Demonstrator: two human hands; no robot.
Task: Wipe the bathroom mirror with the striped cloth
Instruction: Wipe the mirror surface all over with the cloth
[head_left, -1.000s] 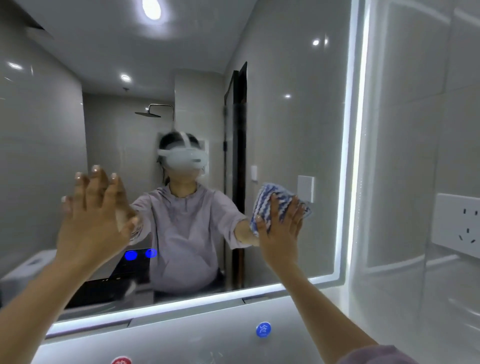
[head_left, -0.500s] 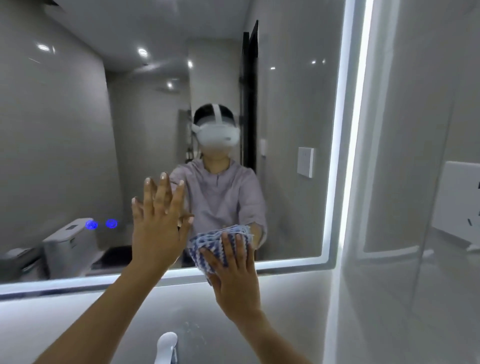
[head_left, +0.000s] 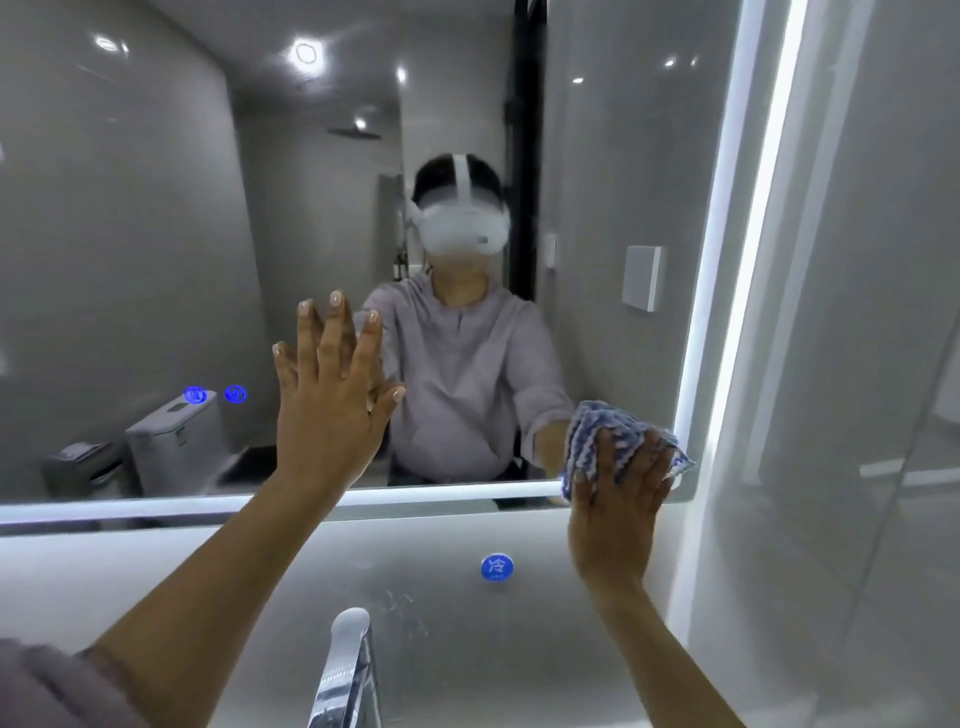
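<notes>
A large wall mirror (head_left: 156, 234) with a lit white border fills the upper part of the view. My right hand (head_left: 618, 499) presses a bunched blue-and-white striped cloth (head_left: 597, 431) flat against the mirror's lower right corner, fingers spread over it. The cloth's edge reaches the lit border. My left hand (head_left: 332, 410) rests flat on the glass near the middle, fingers apart, holding nothing. The mirror shows a person in a lilac top wearing a white headset.
A chrome tap (head_left: 345, 670) rises at the bottom centre. A round blue sticker (head_left: 497, 566) sits on the wall below the mirror. A glossy grey tiled wall (head_left: 857, 364) stands close on the right. Two blue lit icons (head_left: 215, 395) glow on the mirror's left.
My right hand has slid the cloth from the mirror's lower middle rightward to the lower right corner. My left hand has stayed flat on the glass.
</notes>
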